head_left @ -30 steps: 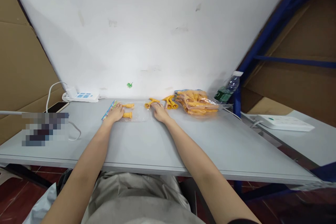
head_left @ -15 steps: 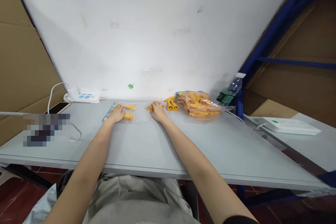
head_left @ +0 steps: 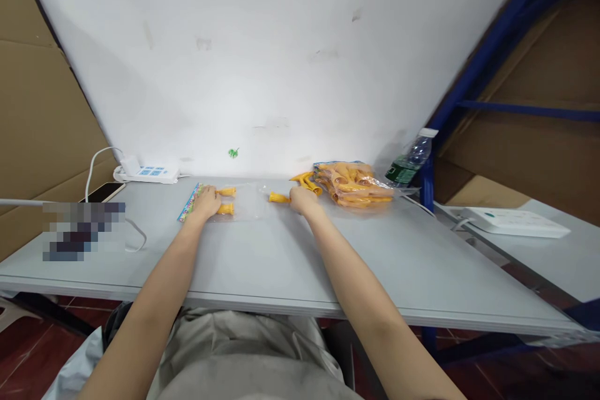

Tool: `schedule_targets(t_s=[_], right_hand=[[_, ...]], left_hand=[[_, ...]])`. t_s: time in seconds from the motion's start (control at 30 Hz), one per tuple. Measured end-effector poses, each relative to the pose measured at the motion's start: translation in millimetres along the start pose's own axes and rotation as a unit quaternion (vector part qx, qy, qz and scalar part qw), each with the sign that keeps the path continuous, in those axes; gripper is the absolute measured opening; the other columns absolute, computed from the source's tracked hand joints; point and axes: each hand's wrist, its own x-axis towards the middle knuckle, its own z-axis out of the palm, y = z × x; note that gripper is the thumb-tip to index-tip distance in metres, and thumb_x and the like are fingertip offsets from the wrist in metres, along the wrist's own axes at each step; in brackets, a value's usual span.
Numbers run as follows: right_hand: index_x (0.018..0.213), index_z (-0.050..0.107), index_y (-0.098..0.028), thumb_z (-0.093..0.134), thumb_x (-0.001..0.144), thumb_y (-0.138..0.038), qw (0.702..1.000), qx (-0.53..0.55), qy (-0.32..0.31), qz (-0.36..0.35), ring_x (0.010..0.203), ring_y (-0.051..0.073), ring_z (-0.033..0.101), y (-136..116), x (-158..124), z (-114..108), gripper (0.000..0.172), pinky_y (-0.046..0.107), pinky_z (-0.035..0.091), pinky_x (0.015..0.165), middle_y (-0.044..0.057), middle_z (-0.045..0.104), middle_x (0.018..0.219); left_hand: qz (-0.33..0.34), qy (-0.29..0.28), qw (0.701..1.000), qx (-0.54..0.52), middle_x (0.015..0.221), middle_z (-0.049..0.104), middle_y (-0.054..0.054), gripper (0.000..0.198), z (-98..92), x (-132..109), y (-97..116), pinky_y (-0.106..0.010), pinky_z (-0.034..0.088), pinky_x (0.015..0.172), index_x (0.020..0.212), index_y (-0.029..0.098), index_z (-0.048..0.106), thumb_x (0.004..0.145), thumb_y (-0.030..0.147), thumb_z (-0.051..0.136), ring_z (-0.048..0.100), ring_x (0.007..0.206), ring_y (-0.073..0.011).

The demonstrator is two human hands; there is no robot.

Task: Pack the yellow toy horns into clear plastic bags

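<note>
My left hand (head_left: 207, 202) is closed at the colourful top of a clear plastic bag (head_left: 248, 205) lying flat on the table. Two yellow horn-shaped plastic pieces (head_left: 225, 209) stick out from under its fingers; whether they are inside the bag or on top of it, I cannot tell. Further right, my right hand (head_left: 304, 199) grips one yellow plastic horn (head_left: 278, 198), its flared end pointing left toward the bag's edge. Just behind that hand lie loose yellow horns (head_left: 307, 181), partly hidden by it.
A large clear bag full of yellow horns (head_left: 354, 186) sits to the right, with a plastic bottle (head_left: 412, 159) leaning behind it. White power strips (head_left: 157, 174) and cables lie at the left, beside a phone (head_left: 105, 191). Another white power strip (head_left: 518, 223) rests on the right-hand surface.
My right hand has moved right, away from the bag, and now holds a horn pointing left. Fewer loose horns show behind it. My left hand and the bag have shifted slightly left.
</note>
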Motion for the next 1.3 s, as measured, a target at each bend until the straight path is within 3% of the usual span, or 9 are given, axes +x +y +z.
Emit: schedule_targets(t_s=[0.13,0.3,0.4,0.77,1.0,1.3], right_hand=[[0.098,0.071,-0.016,0.057,0.078,-0.016,1.000,-0.004,-0.019,0.000,0.092,0.025,0.065,-4.7,-11.4,-21.8,0.025,0.032,0.047,0.075,0.015,0.070,0.097],[0.092,0.074,-0.022,0.059,0.076,-0.021,0.997,0.037,-0.043,-0.055,0.078,0.019,0.065,-14.0,-24.5,-36.6,0.021,0.025,0.043,0.065,0.006,0.073,0.085],[0.088,0.074,-0.024,0.060,0.074,-0.022,0.995,0.031,-0.056,-0.081,0.076,0.018,0.065,-20.8,-27.0,-32.8,0.020,0.024,0.041,0.063,0.004,0.073,0.081],[0.090,0.072,-0.020,0.047,0.084,-0.022,0.992,-0.019,0.023,-0.123,0.087,0.022,0.065,-50.0,-23.5,4.2,0.026,0.026,0.040,0.068,0.012,0.072,0.093],[0.094,0.072,-0.018,0.048,0.084,-0.024,0.995,-0.011,0.026,-0.093,0.087,0.023,0.065,-47.3,-23.7,0.7,0.026,0.027,0.041,0.069,0.013,0.071,0.094],[0.097,0.071,-0.018,0.046,0.085,-0.021,0.996,-0.034,0.021,-0.078,0.090,0.022,0.065,-48.8,-24.7,-0.4,0.028,0.026,0.042,0.070,0.012,0.071,0.096]], left_hand=[[-0.003,-0.007,1.000,-0.027,0.148,0.035,-0.010,0.049,6.4,1.8,-4.3,-0.044,0.021,0.112,0.134,0.017,0.044,0.091,0.030,0.026,0.025,0.139,-0.0247],[-0.005,-0.007,0.999,-0.031,0.149,0.033,-0.007,0.049,12.5,5.5,-8.9,-0.046,0.019,0.112,0.135,0.023,0.044,0.091,0.034,0.027,0.023,0.140,-0.0252],[-0.006,-0.007,0.999,-0.033,0.149,0.034,-0.007,0.048,14.0,6.6,-9.7,-0.047,0.019,0.112,0.135,0.023,0.045,0.091,0.035,0.028,0.023,0.139,-0.0257],[0.046,-0.033,0.998,-0.040,0.147,0.037,-0.004,0.044,18.5,7.2,-0.8,-0.051,0.017,0.112,0.127,0.025,0.051,0.092,0.035,0.026,0.019,0.140,-0.0254],[0.080,-0.032,0.995,-0.049,0.136,0.049,-0.003,0.038,18.0,8.3,-1.1,-0.048,0.021,0.111,0.117,0.027,0.056,0.093,0.036,0.028,0.034,0.132,-0.0233],[0.133,-0.022,0.988,-0.071,0.125,0.055,-0.007,0.035,22.1,11.8,-5.3,-0.042,0.030,0.105,0.106,0.021,0.057,0.093,0.032,0.026,0.040,0.126,-0.0222]])
